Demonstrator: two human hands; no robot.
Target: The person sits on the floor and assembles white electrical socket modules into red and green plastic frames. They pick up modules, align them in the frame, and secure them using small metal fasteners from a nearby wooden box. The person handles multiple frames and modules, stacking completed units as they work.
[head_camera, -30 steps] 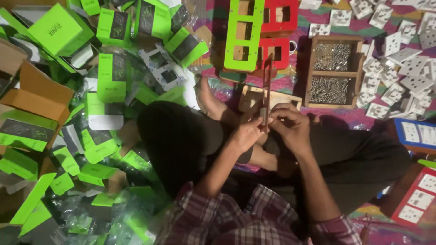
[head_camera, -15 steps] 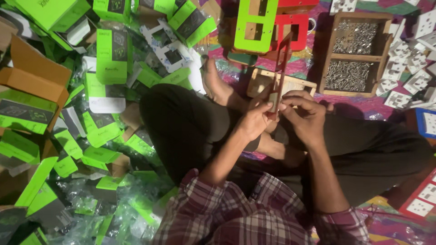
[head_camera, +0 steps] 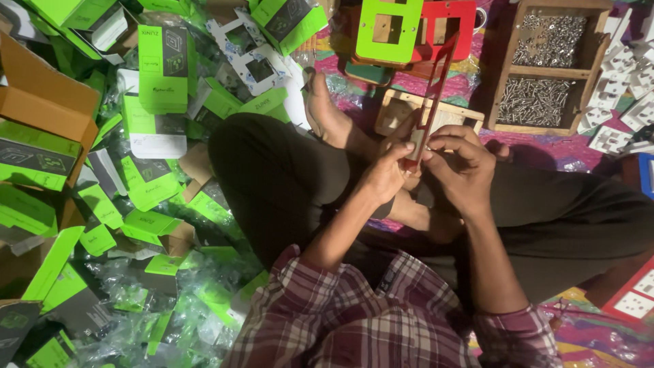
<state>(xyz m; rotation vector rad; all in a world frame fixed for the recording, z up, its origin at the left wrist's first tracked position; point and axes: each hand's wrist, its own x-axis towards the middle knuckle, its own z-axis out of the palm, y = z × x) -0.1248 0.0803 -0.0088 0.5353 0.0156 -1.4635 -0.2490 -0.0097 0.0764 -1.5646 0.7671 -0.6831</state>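
Tilted further rightward than 0.5 s before, the red switch-plate frame [head_camera: 433, 88] stood over the lap, its lower end pinched by the left hand [head_camera: 385, 174] and right hand [head_camera: 462, 163], beside the wooden screw tray [head_camera: 505, 68].

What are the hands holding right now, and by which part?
Both hands hold a red frame plate edge-on at its lower end: left hand on one side, right hand on the other, fingers pinching its bottom edge.

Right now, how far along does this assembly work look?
Done: a green frame and a red one lie ahead. In hand: left hand and right hand pinch a red frame. Left: a wooden tray of screws, loose white parts.
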